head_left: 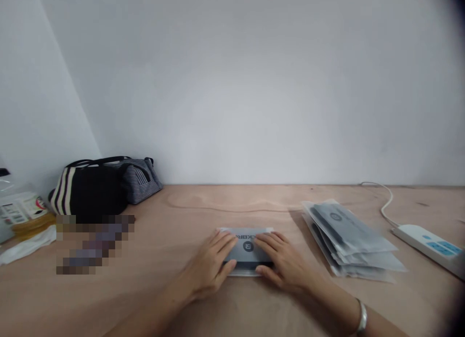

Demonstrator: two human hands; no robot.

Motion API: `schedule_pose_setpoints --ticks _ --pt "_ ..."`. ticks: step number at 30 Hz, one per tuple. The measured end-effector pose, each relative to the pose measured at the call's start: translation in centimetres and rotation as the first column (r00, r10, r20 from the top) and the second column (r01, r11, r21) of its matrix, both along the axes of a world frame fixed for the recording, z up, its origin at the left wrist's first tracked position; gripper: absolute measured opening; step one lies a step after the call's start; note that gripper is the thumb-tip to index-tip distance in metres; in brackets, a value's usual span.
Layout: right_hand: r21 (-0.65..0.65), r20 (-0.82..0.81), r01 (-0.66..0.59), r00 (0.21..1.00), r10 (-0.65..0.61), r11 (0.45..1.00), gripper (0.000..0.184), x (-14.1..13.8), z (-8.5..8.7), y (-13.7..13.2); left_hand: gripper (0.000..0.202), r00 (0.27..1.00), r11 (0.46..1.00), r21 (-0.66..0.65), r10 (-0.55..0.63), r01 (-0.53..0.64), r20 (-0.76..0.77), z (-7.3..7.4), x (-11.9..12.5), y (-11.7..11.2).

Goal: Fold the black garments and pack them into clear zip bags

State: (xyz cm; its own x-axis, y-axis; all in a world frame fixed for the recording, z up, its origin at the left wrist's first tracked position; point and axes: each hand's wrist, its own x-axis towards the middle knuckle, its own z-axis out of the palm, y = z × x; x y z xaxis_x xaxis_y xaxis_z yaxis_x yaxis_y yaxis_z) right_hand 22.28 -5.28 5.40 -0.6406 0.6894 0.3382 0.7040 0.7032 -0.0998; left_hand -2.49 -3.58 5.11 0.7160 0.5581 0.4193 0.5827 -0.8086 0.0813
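A flat grey packet (pixel 247 247) with a dark item inside lies on the wooden table (pixel 225 303) in front of me. My left hand (pixel 210 267) rests flat on the packet's left part with its fingers stretched out. On the packet's right part my right hand (pixel 285 262) lies flat, fingers extended, thumb at the near edge. Both hands press on the packet rather than grip it. A silver bracelet (pixel 361 317) circles my right wrist.
A fanned stack of similar clear packets (pixel 348 237) lies to the right. Beyond it a white power strip (pixel 430 245) with its cable (pixel 387 201) sits by the right edge. A black striped bag (pixel 98 184) stands at the back left, with bottles and plastic wrap (pixel 22 216) beside it.
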Motion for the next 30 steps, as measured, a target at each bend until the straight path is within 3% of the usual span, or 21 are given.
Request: schedule_pose_setpoints --ticks 4,11,17,21,25,27,30 --pt "-0.116 0.089 -0.080 0.992 0.091 0.990 0.076 -1.8 -0.9 2.3 0.053 0.994 0.997 -0.053 0.050 -0.055 -0.101 -1.4 2.2 1.9" --pt "-0.233 0.088 -0.096 0.989 0.119 0.968 0.081 -2.0 -2.4 3.1 0.055 0.994 0.990 -0.141 -0.008 -0.008 -0.113 -4.1 1.5 3.2" --pt "-0.289 0.072 -0.106 0.989 0.132 0.952 0.086 -1.9 -2.6 3.3 0.056 0.999 0.979 -0.203 -0.027 0.017 -0.043 -4.4 1.4 3.2" --pt "-0.306 0.085 -0.115 0.985 0.148 0.945 0.099 -1.7 -2.1 3.1 0.048 0.968 0.961 -0.243 0.176 -0.130 0.178 -4.5 0.6 3.3" --pt "-0.286 0.122 -0.153 0.973 0.194 0.946 0.076 -1.9 -1.2 2.0 0.038 0.822 0.907 -0.301 0.400 -0.294 0.405 -4.9 -1.2 4.1" --pt "-0.253 0.148 -0.140 0.972 0.181 0.957 0.067 -2.3 -1.1 1.4 0.038 0.780 0.886 -0.324 0.451 -0.333 0.433 -5.2 -1.9 4.5" --pt "-0.192 0.185 -0.087 0.975 0.123 0.978 0.069 -3.2 -1.5 0.8 0.038 0.782 0.883 -0.331 0.455 -0.333 0.425 -5.4 -2.1 4.9"
